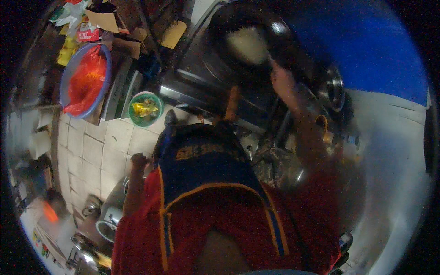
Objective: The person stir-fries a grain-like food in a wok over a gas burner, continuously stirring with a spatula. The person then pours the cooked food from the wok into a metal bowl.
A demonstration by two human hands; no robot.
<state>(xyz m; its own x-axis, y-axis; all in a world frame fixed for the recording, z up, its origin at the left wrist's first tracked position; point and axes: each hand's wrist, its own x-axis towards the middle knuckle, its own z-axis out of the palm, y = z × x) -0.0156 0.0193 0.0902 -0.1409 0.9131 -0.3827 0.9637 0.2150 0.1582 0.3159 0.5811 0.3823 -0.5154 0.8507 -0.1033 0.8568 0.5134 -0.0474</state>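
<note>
A large dark wok (285, 44) sits on a black stove, with pale food or liquid (247, 44) in it; which of the two cannot be told. At the wok's near right side my right hand (282, 80) is closed around a thin utensil (270, 56), blurred, whose far end reaches the pale contents. A wooden handle (232, 99) points from the wok area towards my navy apron (206, 161). Away from the stove, my left hand (139, 160) hangs low at my left side over the tiled floor, fingers curled, with no object visible in it.
Left of the stove are a green bin (146, 109) with yellow wrappers and a blue-rimmed basin (108, 68) holding red plastic. Cardboard boxes (103, 20) lie beyond. A metal pan (335, 87) stands right of the wok. Metal pots (108, 228) are behind on the left.
</note>
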